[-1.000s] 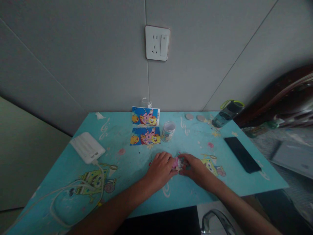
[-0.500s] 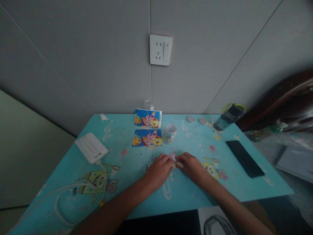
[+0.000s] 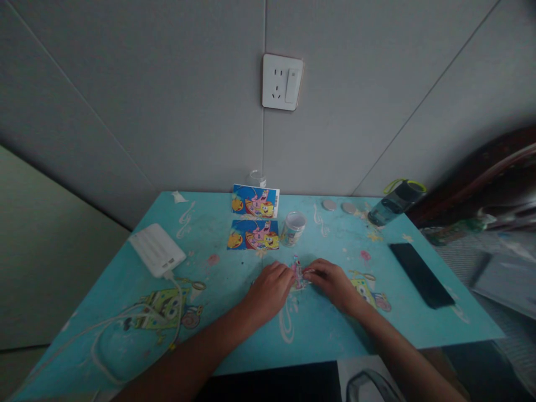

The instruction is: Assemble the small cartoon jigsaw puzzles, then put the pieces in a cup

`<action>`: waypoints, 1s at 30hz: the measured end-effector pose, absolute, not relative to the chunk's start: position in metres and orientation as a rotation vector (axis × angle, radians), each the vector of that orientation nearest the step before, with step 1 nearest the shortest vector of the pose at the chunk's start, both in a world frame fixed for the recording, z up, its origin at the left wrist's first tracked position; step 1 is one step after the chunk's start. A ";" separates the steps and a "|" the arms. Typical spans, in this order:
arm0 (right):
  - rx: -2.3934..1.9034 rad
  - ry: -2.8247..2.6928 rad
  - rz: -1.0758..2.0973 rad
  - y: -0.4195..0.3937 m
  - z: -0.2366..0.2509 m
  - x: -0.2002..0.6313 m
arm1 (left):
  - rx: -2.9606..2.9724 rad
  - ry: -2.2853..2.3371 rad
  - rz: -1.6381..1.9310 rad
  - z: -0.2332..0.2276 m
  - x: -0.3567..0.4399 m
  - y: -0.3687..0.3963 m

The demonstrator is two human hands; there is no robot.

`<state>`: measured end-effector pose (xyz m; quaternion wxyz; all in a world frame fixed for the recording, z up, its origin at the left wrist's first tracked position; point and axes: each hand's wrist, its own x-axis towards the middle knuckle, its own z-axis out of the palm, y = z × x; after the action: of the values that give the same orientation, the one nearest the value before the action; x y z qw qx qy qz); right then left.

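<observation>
Near the middle of the blue printed table (image 3: 322,329), a small pink piece (image 3: 298,273), its details too fine to make out, sits between two bare hands; clock directions run from it. At nine o'clock the left hand (image 3: 270,286) has its fingers curled close together, tips at the piece's edge; whether they grip it I cannot tell. At three o'clock the right hand (image 3: 335,285) has thumb and fingertips drawn nearly together on a small pale piece (image 3: 309,271). At twelve, a labelled clear jar (image 3: 293,230) stands upright. Around eleven, two similar picture cards (image 3: 253,235) are set one beyond the other, with a second jar (image 3: 257,178) behind the farther one. Two pale discs (image 3: 329,205) lie side by side at one o'clock, a bottle (image 3: 396,204) at two. Well out at three is a flat black object (image 3: 421,274); well out at nine, a white power bank (image 3: 157,249) whose cable (image 3: 181,304) trails toward eight.
</observation>
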<state>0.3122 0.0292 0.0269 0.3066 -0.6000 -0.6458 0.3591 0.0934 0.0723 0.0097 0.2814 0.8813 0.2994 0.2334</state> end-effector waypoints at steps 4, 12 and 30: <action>-1.551 -1.565 1.100 0.031 0.030 0.306 | 2.157 0.847 0.708 0.009 0.094 0.074; -1.465 -1.306 1.184 0.040 0.035 0.287 | 1.691 0.876 0.815 0.012 0.095 0.081; -1.560 -1.346 0.999 0.053 0.068 0.282 | 1.327 0.829 0.876 0.025 0.091 0.088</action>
<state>0.2822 0.0533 0.0679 0.4130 -0.6206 -0.5352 0.3973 0.0911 0.0884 0.0251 0.6243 0.5779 0.3612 0.3818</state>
